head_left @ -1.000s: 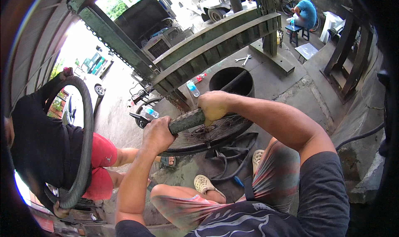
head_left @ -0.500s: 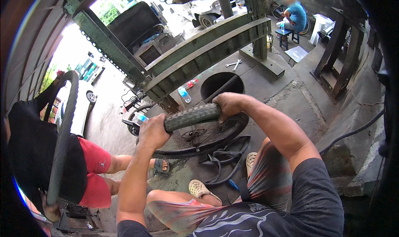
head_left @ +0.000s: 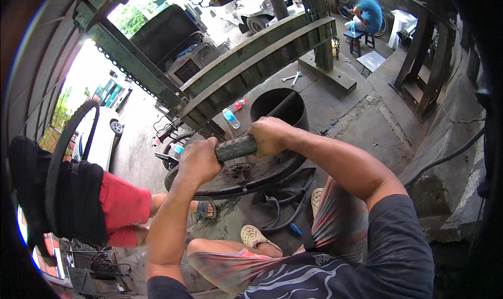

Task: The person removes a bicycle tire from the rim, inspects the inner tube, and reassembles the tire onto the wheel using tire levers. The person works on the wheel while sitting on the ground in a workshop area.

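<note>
Rubber and steel: the person sits over a motorcycle wheel and works its tyre by hand.
Concrete floor [head_left: 361,126]: bears the wheel, a dark round tub [head_left: 277,107] just behind it, a plastic bottle [head_left: 230,118] and spanners [head_left: 291,78] farther off.
Wheel [head_left: 246,173]: tilted, its near edge lifted toward the person; against the pictures from a second ago it sits at about the same place, while the view has dropped closer to it.
Tyre [head_left: 236,148]: a short dark stretch shows between the two hands, at the wheel's upper rim; earlier a longer, knobbly length showed there, so the hands have drawn closer together along it.
Inner tube [head_left: 285,215]: loose black loops lie on the floor beneath the wheel, near the sandalled feet.
Left hand [head_left: 199,160]: grip closed around the tyre.
Right hand [head_left: 270,135]: grip closed around the tyre, just beside the left.
Judgement: the tyre is likely being worked around the rim in sections.
Bystander: a person in red shorts [head_left: 120,207] holds another tyre [head_left: 65,157] upright at left.
</note>
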A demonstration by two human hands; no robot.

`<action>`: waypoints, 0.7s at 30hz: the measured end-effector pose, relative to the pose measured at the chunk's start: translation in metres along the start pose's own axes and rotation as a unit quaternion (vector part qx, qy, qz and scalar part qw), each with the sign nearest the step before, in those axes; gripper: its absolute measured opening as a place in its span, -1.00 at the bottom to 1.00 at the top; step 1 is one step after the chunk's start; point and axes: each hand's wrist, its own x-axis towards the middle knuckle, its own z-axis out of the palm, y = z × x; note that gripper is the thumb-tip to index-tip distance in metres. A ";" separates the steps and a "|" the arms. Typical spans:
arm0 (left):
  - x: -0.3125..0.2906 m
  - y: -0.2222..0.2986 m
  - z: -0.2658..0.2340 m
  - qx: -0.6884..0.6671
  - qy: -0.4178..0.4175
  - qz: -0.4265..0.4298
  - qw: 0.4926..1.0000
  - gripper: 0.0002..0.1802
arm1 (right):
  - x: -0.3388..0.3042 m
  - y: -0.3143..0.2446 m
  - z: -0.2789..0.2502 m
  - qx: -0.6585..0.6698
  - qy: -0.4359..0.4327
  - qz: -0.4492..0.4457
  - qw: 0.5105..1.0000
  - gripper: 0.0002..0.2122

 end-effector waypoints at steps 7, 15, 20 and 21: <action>-0.051 -0.014 0.014 -0.147 0.049 -0.054 0.986 -0.48 | -0.019 -0.021 -0.056 0.049 -0.056 -0.046 0.996 -0.46; -0.075 -0.068 0.034 -0.241 0.048 0.022 0.969 -0.16 | -0.013 0.011 -0.022 0.088 -0.120 -0.019 0.989 -0.44; -0.046 0.013 -0.001 -0.119 -0.054 0.059 0.990 -0.11 | 0.007 -0.054 0.011 -0.003 -0.164 -0.070 0.984 -0.39; -0.048 0.018 -0.006 -0.087 -0.099 0.040 0.990 -0.18 | 0.006 -0.060 0.015 -0.013 -0.157 -0.077 0.984 -0.38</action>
